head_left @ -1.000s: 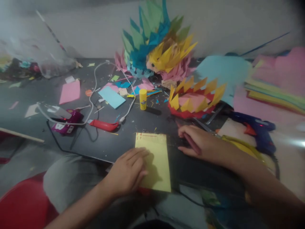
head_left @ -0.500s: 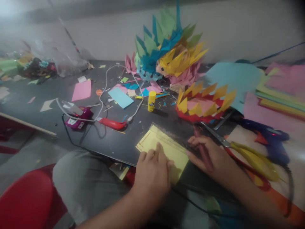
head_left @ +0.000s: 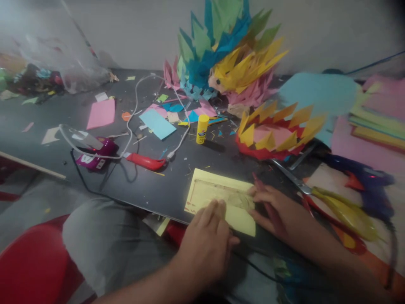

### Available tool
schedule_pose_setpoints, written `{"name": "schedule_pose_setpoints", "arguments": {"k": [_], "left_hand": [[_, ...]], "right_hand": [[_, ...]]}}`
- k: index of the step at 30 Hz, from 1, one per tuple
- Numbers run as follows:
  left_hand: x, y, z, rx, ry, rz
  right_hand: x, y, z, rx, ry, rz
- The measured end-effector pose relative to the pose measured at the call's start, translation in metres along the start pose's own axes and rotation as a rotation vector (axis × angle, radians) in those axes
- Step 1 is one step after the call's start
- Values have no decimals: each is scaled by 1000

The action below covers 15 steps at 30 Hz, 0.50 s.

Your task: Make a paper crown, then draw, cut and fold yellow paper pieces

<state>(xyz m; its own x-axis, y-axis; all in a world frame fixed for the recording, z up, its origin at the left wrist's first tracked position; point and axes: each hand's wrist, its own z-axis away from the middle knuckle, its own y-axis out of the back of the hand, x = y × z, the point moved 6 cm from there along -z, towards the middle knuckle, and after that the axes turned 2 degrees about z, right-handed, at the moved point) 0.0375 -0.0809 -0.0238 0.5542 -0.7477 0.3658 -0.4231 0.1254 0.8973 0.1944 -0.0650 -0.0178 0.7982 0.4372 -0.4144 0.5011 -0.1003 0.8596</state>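
Observation:
A yellow sheet of paper [head_left: 238, 219] lies near the table's front edge, with small reddish marks at its left end. On top of it is a see-through flat strip [head_left: 205, 191]; its exact kind I cannot make out. My left hand [head_left: 209, 232] rests on both, its fingers stretched out flat and pressing down. Dark red and slim, a pencil [head_left: 264, 192] is held in my right hand [head_left: 278, 211], its tip pointing up and away. The fingertips of that hand touch the right end of the strip and the sheet.
Beyond the sheet stand a yellow glue stick [head_left: 202, 129] and a red-and-yellow paper ring [head_left: 275, 147]. Yellow-handled scissors [head_left: 341, 207] and a dark blue glue gun [head_left: 363, 173] lie right. A red cutter [head_left: 147, 161], purple device [head_left: 98, 156] and white cable [head_left: 130, 126] lie left.
The yellow sheet has turned to lie straighter, and the strip has shifted inward from the sheet's far edge. My left hand has slid nearer to me. The view has shifted slightly.

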Motion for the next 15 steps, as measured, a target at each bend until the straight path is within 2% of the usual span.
{"name": "schedule_pose_setpoints", "arguments": {"k": [4,7,9,15], "left_hand": [[1,15,-6,130,-15,172],[-3,22,-10,189,-46,194],[-7,20,-14,178,-52,155],[-19,-2,-19,45,-19,25]], "right_hand": [[5,-2,2,-37,-19,-33],[6,-1,5,-11,-19,-18],[6,-3,7,-2,-17,-9],[5,-6,10,-1,-31,25]]}}
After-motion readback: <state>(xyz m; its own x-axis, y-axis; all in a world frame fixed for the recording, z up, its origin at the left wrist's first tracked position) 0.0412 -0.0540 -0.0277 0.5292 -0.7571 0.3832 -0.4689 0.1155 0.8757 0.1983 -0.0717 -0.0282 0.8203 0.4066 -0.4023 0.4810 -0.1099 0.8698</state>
